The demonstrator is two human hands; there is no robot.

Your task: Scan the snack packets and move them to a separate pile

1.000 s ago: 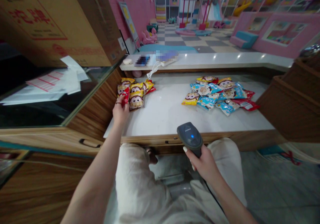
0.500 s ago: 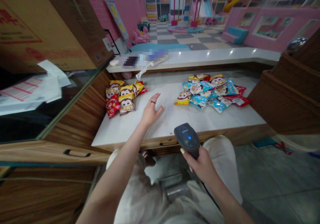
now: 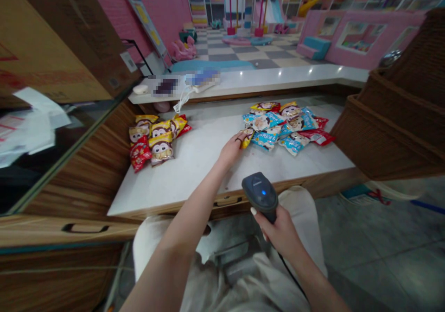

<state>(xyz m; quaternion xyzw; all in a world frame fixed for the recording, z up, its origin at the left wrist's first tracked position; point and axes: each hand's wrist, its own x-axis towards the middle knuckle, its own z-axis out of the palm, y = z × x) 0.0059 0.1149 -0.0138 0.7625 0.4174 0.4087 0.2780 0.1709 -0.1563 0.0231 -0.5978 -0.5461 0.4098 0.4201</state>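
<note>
Fingers of the left hand (image 3: 232, 150) touch a yellow packet (image 3: 248, 139), grip unclear, as the right hand (image 3: 281, 228) clasps a scanner (image 3: 260, 192), packets (image 3: 162, 150) well left of those fingers seemingly done, a pile (image 3: 267, 138) just right apparently remaining.

On the bench (image 3: 198, 145), one packet cluster (image 3: 162, 150) lies left, another pile (image 3: 295, 124) right. A basket (image 3: 392, 131) stands right of both.

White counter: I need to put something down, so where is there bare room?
The widest bare patch of white counter lies between the snack packets at left and the left hand. A narrower strip lies between the packet pile at right and the counter's front edge. Crowded: that pile, beside the wicker basket.
</note>
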